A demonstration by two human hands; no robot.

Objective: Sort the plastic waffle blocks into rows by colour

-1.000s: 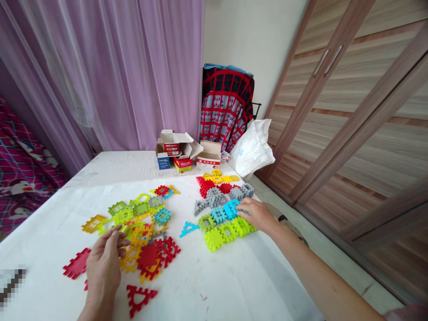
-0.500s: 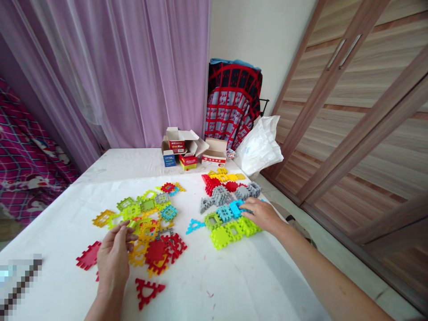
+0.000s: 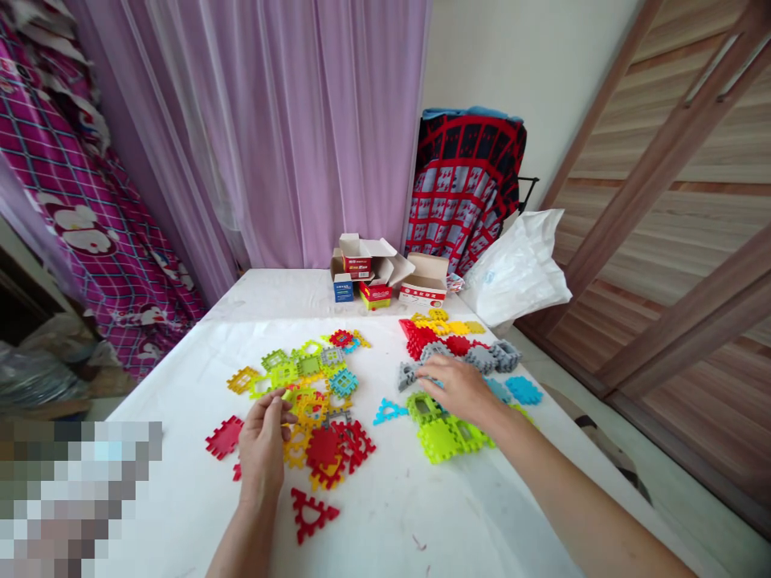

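Note:
My left hand (image 3: 263, 445) is at the near left edge of a mixed pile of toothed plastic building pieces, thumb and fingers pinched together. A lime-green bit (image 3: 287, 396) shows at its fingertips; whether it is held or lies behind them I cannot tell. My right hand (image 3: 454, 387) reaches over the sorted pieces, fingers stretched out and bent down, fingertips beside a grey triangular piece (image 3: 405, 375). Under and around it are lime-green pieces (image 3: 439, 440) and blue pieces (image 3: 524, 390), partly covered by the hand. A blue triangle (image 3: 389, 411) lies just left of the lime-green group.
Red pieces (image 3: 420, 340), yellow pieces (image 3: 458, 327) and grey pieces (image 3: 504, 356) sit farther back on the right. Near me lie a red triangle (image 3: 299, 523) and a red square (image 3: 224, 437). Small cardboard boxes (image 3: 423, 277) and a white bag (image 3: 518, 269) stand at the back.
The view has swung left, so things appear farther right. My right hand has shifted left from the blue pieces toward the grey triangle, uncovering a flat blue piece. My left hand stays by the pile.

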